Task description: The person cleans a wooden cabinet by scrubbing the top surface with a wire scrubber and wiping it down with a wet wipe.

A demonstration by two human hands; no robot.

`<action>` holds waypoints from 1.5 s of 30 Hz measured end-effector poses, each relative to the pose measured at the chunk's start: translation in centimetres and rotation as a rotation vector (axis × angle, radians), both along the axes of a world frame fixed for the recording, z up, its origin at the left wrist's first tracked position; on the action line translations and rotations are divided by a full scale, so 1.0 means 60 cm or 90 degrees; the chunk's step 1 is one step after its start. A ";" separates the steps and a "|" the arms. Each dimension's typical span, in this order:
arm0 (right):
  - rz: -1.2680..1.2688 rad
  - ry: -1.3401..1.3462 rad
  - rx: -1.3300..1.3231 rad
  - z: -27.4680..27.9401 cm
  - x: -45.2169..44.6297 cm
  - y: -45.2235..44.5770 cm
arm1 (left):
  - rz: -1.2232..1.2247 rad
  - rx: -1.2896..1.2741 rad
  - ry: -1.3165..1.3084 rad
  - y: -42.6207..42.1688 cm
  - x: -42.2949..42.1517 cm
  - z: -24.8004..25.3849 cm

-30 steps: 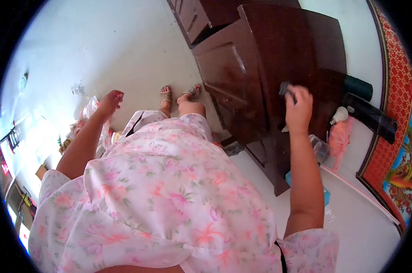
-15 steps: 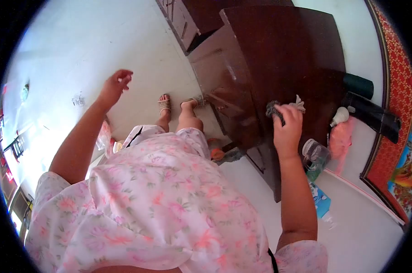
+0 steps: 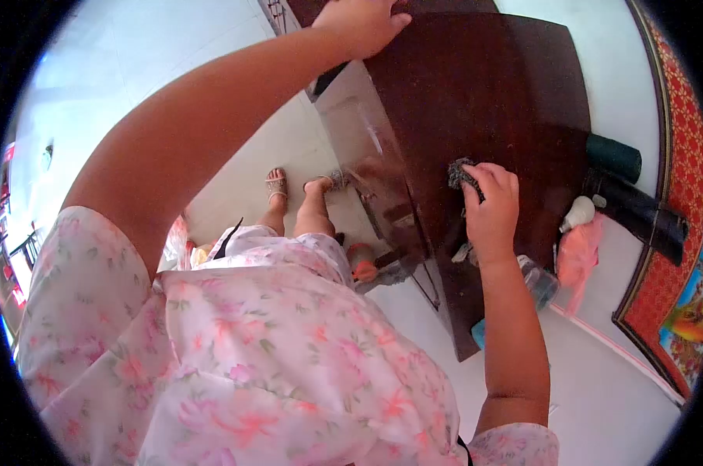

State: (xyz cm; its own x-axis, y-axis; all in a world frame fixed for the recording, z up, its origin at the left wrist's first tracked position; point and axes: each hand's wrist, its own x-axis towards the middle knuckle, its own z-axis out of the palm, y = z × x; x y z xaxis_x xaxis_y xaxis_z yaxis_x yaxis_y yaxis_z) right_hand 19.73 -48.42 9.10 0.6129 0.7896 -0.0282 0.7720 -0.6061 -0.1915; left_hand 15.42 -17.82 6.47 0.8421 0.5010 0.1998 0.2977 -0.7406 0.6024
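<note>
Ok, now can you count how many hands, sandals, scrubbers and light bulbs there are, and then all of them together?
Hands (left hand, right hand): 2
Sandals (left sandal, right sandal): 2
Scrubbers (grey scrubber, held in the right hand): 1
Light bulbs (white light bulb): 1
Total: 6

I can read no lettering, brand, number or sign, neither on the blue packet (image 3: 478,334) at four o'clock nor on the red-bordered picture (image 3: 662,289) towards three.
</note>
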 end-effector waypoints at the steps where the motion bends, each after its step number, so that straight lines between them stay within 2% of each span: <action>1: 0.033 -0.011 0.034 -0.005 0.008 0.009 | 0.017 -0.063 0.091 -0.004 0.007 -0.006; 2: 0.060 -0.018 0.066 -0.009 0.011 0.016 | 0.030 -0.128 0.187 -0.010 0.011 -0.012; 3: 0.051 -0.012 0.069 -0.013 0.017 0.043 | 0.022 -0.124 0.195 -0.017 0.014 -0.018; 5: 0.082 -0.020 0.132 -0.019 0.034 0.113 | 0.012 -0.063 0.156 -0.018 0.017 -0.026; 9: 0.122 0.001 0.144 -0.016 0.054 0.079 | 0.021 -0.065 0.139 -0.017 0.014 -0.030; 12: 0.034 -0.002 0.022 -0.009 0.076 0.002 | 0.032 -0.091 0.149 -0.019 0.015 -0.035; 14: 0.051 -0.047 0.073 -0.013 0.076 0.006 | 0.039 -0.047 0.134 -0.020 0.015 -0.053; 17: 0.158 0.018 0.173 -0.020 0.031 0.116 | 0.043 -0.035 0.113 -0.018 0.015 -0.058; 18: 0.166 0.021 0.181 -0.020 0.034 0.125 | 0.037 -0.031 0.067 -0.018 0.013 -0.058; 20: 0.195 0.015 0.142 -0.018 0.043 0.115 | 0.052 -0.039 0.089 -0.017 0.010 -0.062; 21: 0.172 -0.036 0.098 -0.012 0.069 0.085 | 0.061 -0.054 0.108 -0.021 0.008 -0.057; 23: 0.023 -0.043 0.035 -0.014 0.141 0.001 | 0.067 -0.062 0.120 -0.027 0.010 -0.051; 25: -0.065 -0.048 0.036 -0.011 0.157 -0.012 | 0.082 -0.066 0.125 -0.024 0.012 -0.053; 28: 0.096 -0.031 0.122 -0.023 0.102 0.067 | 0.075 -0.023 0.099 -0.024 0.016 -0.064; 31: 0.110 -0.091 0.118 -0.033 0.143 0.073 | 0.072 -0.021 0.097 -0.022 0.009 -0.067; 33: -0.019 -0.087 0.103 -0.025 0.201 0.058 | 0.057 -0.022 0.088 -0.019 0.011 -0.069; 35: -0.005 -0.119 0.065 -0.027 0.196 0.052 | 0.058 -0.022 0.093 -0.024 0.009 -0.073; 37: 0.078 -0.065 0.101 -0.025 0.140 0.057 | 0.065 -0.015 0.095 -0.016 0.017 -0.071; 39: 0.060 -0.030 0.097 -0.023 0.128 0.060 | 0.044 -0.025 0.060 -0.016 0.012 -0.073; 42: -0.020 -0.102 0.087 -0.028 0.191 0.068 | 0.059 -0.043 0.099 -0.019 0.012 -0.062; 45: 0.021 -0.052 0.086 -0.029 0.152 0.066 | 0.053 -0.052 0.075 -0.017 0.011 -0.066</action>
